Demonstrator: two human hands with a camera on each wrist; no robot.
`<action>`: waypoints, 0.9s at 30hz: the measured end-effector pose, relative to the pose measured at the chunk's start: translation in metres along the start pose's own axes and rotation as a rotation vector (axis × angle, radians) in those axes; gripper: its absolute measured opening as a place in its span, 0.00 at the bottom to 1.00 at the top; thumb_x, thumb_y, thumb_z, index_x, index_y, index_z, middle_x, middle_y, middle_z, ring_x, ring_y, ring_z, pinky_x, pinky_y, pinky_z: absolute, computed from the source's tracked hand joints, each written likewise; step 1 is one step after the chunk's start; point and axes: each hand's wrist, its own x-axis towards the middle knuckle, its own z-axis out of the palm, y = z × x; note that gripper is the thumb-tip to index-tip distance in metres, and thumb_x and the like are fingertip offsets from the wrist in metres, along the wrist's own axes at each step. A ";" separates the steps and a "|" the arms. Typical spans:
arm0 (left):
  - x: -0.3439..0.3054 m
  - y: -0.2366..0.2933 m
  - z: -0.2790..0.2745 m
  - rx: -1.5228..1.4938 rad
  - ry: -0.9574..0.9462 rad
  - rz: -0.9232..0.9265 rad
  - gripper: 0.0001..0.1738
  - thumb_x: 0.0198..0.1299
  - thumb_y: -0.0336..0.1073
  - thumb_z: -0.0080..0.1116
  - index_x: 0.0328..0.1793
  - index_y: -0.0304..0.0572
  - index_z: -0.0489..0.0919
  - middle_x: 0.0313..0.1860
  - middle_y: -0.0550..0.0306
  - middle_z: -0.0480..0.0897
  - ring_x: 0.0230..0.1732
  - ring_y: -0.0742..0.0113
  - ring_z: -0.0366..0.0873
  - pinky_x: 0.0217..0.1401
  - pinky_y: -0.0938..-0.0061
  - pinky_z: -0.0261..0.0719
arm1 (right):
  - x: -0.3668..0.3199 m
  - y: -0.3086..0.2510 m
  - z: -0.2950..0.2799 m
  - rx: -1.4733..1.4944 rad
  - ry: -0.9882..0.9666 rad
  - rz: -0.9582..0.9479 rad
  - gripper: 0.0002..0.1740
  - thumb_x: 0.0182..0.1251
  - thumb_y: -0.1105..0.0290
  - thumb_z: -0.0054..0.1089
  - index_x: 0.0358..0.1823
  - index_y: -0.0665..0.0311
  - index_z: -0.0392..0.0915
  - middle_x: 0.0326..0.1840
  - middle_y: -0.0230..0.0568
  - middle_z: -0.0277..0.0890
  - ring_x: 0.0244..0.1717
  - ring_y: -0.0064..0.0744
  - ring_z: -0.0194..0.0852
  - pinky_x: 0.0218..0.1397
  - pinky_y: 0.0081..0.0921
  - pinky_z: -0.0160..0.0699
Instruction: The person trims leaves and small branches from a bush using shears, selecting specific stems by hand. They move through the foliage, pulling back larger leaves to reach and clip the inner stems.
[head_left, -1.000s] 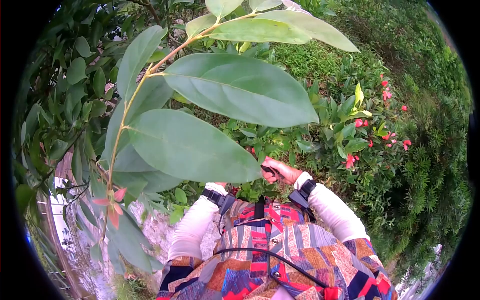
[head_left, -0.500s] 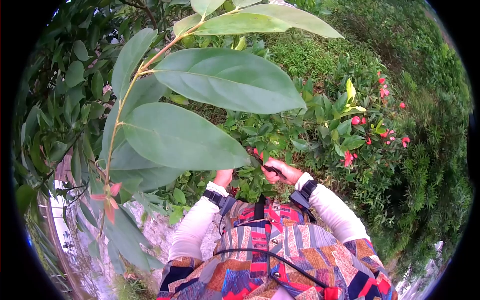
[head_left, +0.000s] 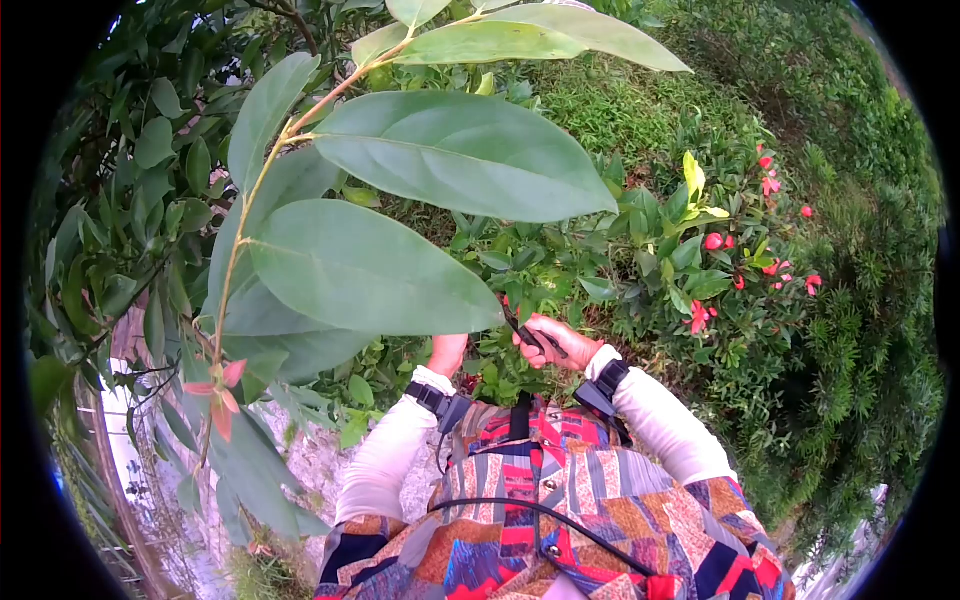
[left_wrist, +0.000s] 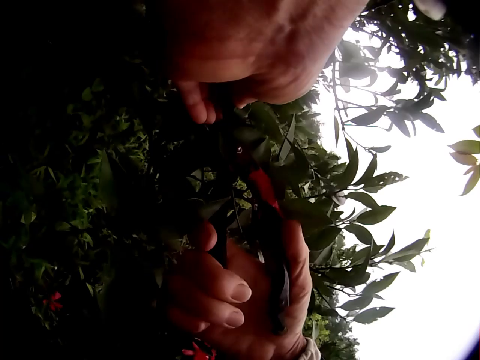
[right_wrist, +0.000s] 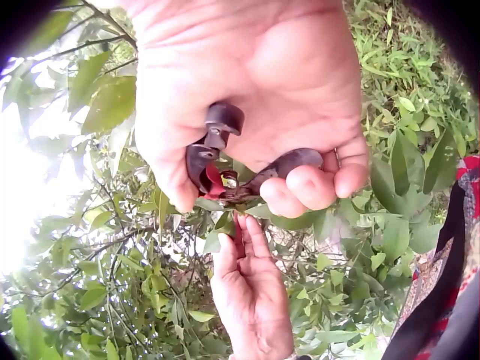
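Observation:
In the head view my right hand point(head_left: 558, 342) holds dark-handled pruning shears point(head_left: 530, 338), pointing up and left into a leafy shrub point(head_left: 490, 365). In the right wrist view, the fingers and thumb of that hand point(right_wrist: 262, 67) curl round the spread handles of the shears point(right_wrist: 296, 161), which have a red part near the pivot. My left hand point(right_wrist: 255, 304) reaches up just below the blades, thumb and fingertips pinching at a leafy twig point(right_wrist: 219, 234). Dim in the left wrist view, the left hand point(left_wrist: 255, 45) bends over dark leaves, with the shears point(left_wrist: 281, 277) opposite it.
Close to the head camera, a branch with large leaves point(head_left: 370, 270) hangs across the view and covers part of the shrub. Red flowers point(head_left: 700, 316) grow on the right, beside dense feathery greenery point(head_left: 860, 350). Pale ground point(head_left: 320, 450) shows at lower left.
The large-leaved branch has shifted up and left in the head view, uncovering my left hand and more of the shears. Both hands stay close together at the shrub.

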 end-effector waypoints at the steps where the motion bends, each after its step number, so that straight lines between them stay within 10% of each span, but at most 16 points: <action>1: 0.000 -0.005 -0.001 -0.002 -0.001 -0.001 0.10 0.76 0.28 0.48 0.58 0.39 0.78 0.50 0.63 0.83 0.50 0.74 0.81 0.59 0.73 0.81 | 0.001 0.000 -0.002 0.029 -0.002 0.012 0.21 0.81 0.49 0.44 0.45 0.61 0.71 0.24 0.22 0.60 0.23 0.18 0.55 0.29 0.21 0.55; 9: -0.012 0.028 0.010 -0.072 0.051 -0.201 0.08 0.76 0.28 0.48 0.54 0.39 0.78 0.49 0.62 0.83 0.50 0.74 0.81 0.58 0.72 0.81 | -0.003 -0.002 -0.004 -0.009 0.006 -0.007 0.19 0.81 0.50 0.45 0.39 0.58 0.68 0.21 0.18 0.51 0.18 0.15 0.46 0.25 0.19 0.49; 19: 0.001 -0.027 -0.003 -0.165 0.071 -0.025 0.07 0.77 0.32 0.49 0.51 0.40 0.77 0.46 0.59 0.83 0.46 0.71 0.83 0.53 0.71 0.83 | -0.016 -0.001 0.011 -0.067 0.086 -0.011 0.18 0.77 0.49 0.51 0.34 0.53 0.65 0.21 0.16 0.51 0.18 0.13 0.44 0.23 0.20 0.41; 22: 0.011 -0.052 -0.011 -0.108 0.171 -0.036 0.06 0.77 0.34 0.50 0.50 0.41 0.76 0.43 0.59 0.83 0.42 0.71 0.83 0.48 0.72 0.84 | -0.016 0.005 0.000 -0.162 0.006 0.083 0.25 0.79 0.51 0.50 0.69 0.57 0.66 0.25 0.20 0.55 0.21 0.14 0.48 0.25 0.18 0.47; 27: 0.014 -0.049 -0.013 -0.154 0.193 -0.122 0.11 0.76 0.36 0.53 0.59 0.42 0.72 0.41 0.58 0.83 0.37 0.71 0.82 0.39 0.75 0.82 | -0.021 0.008 -0.008 -0.128 0.001 0.128 0.35 0.78 0.51 0.51 0.80 0.53 0.54 0.32 0.23 0.60 0.24 0.15 0.51 0.26 0.17 0.50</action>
